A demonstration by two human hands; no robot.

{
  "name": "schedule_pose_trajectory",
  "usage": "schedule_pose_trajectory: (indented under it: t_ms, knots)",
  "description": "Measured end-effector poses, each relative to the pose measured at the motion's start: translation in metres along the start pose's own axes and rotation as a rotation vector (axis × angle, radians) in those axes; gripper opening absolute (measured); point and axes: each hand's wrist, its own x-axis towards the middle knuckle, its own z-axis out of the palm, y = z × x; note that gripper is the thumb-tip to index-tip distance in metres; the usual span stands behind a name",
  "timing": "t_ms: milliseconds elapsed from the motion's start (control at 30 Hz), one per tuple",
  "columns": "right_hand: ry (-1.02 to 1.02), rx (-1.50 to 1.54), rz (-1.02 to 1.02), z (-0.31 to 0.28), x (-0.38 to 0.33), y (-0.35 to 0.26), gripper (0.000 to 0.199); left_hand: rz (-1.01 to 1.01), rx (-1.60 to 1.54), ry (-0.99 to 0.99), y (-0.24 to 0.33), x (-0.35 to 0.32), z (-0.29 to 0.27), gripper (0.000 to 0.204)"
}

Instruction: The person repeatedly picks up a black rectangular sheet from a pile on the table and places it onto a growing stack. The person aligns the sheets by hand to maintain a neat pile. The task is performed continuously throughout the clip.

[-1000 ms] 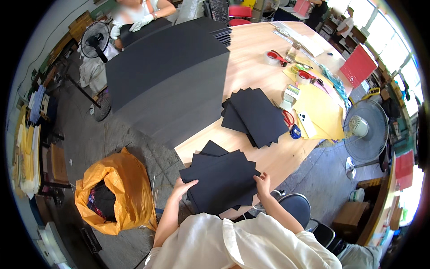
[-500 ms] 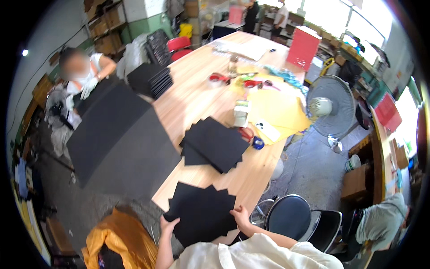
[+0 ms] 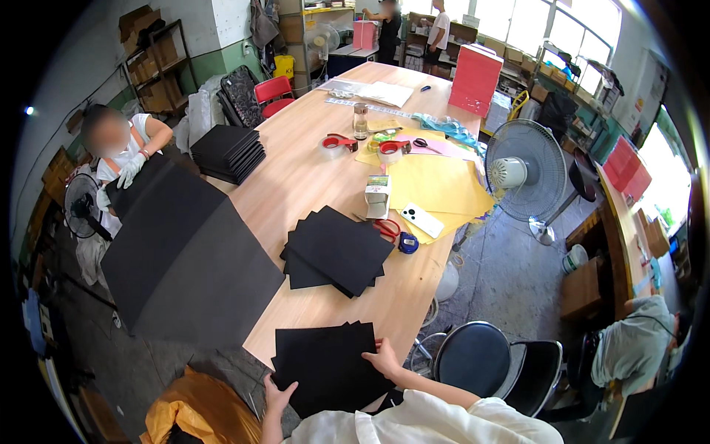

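Black sheets [image 3: 325,370] between person's hands: loose fan a second ago, corners jutting all round; now nearly squared, few corners peeking out along top and left. Left hand [image 3: 278,396] slid lower along left edge. Person's gaze lifted: orange sack [image 3: 203,407], formerly whole, now cut off by view's lower edge.

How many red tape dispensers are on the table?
2. One red tape dispenser is left of the glass jar; the other dispenser is farther right, near the dark-handled scissors. More could be hidden behind things.
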Motion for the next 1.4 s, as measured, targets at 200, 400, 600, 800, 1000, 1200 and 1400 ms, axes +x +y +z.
schedule_pose_trajectory:
  t_ms: [200,400,600,800,1000,1200,1400]
  knots:
    - [-0.361,0.172,0.105,-0.012,0.013,0.002,0.051,-0.379,-0.211,-0.167,0.064,-0.046,-0.013,0.067]
    - [-0.408,0.304,-0.009,-0.005,-0.004,-0.003,0.04,-0.359,-0.489,-0.188,0.05,-0.013,-0.008,0.068]
    - [-0.289,0.489,-0.441,-0.053,-0.033,-0.022,0.039,0.166,-0.582,0.012,0.167,-0.03,0.006,0.058]
    - [-0.265,0.435,-0.62,-0.087,-0.027,-0.032,0.054,0.635,-0.444,-0.03,0.176,0.002,0.041,0.054]
    - [-0.157,0.375,-0.317,-0.075,-0.002,0.018,0.012,0.436,-0.463,-0.036,0.13,0.015,0.074,0.063]
    - [-0.315,0.351,-0.303,-0.083,0.002,0.022,0.018,0.52,-0.343,-0.109,0.097,0.02,0.074,0.072]
    - [-0.368,0.208,-0.274,-0.104,0.011,0.002,0.022,0.314,-0.267,-0.152,0.131,0.037,0.085,0.075]
